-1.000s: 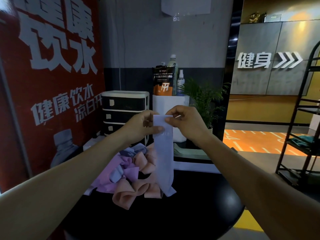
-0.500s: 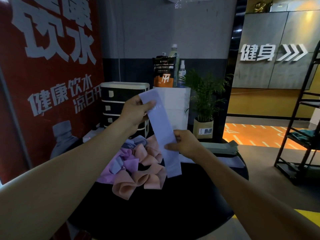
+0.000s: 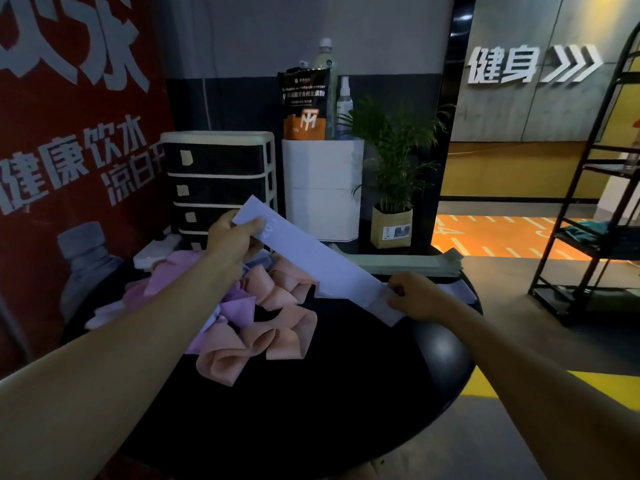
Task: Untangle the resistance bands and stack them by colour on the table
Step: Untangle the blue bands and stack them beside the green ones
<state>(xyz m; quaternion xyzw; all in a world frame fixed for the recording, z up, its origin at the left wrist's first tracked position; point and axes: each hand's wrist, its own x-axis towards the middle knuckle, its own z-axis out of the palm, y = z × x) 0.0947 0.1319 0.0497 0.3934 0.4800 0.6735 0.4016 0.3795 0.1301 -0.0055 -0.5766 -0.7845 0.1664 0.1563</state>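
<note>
Head view, left to right. A red poster (image 3: 69, 140) covers the left wall, with a drawer unit (image 3: 218, 178) beside it. On the left part of the round black table (image 3: 311, 403) lies a tangle (image 3: 249, 313) of pink, purple and peach bands, still knotted together. The left hand (image 3: 232, 237) is raised above this tangle, thumb and curled fingers pinching the upper end of 1 pale lavender band (image 3: 318, 265). The band runs flat and taut, slanting down to the right, clear of the tangle. Its lower end is pinched by the right hand (image 3: 419, 296), which sits low, just above the table's right edge, fingers curled over the band. Behind the right hand, a flat green stack (image 3: 408, 263) lies along the table's far edge, and a pale band end (image 3: 460, 292) shows just beyond the knuckles. Farther back stand a white bin (image 3: 322, 188), a potted plant (image 3: 394, 174) and, at far right, a black rack (image 3: 595, 202).
</note>
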